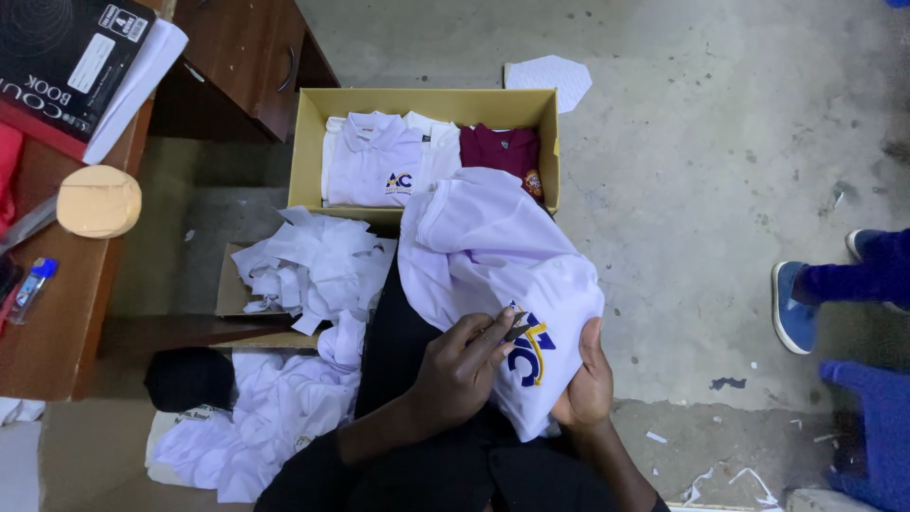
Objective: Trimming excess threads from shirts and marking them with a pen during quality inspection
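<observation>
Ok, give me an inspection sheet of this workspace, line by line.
Surface: grey concrete floor, stained, paper bits scattered.
Job's things: white shirt with blue and yellow emblem, across the lap.
Hands: left hand pinches a small dark tool at the emblem; right hand grips the shirt's edge.
Clutter: cardboard box of folded shirts; heap of white scraps; more white shirts.
Cables: nothing seen.
Surroundings: wooden desk with a book; another person's blue shoe.

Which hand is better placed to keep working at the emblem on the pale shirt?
Probably the left hand: it pinches a small dark tool right at the emblem, while the right hand grips the pale shirt from its edge.
</observation>
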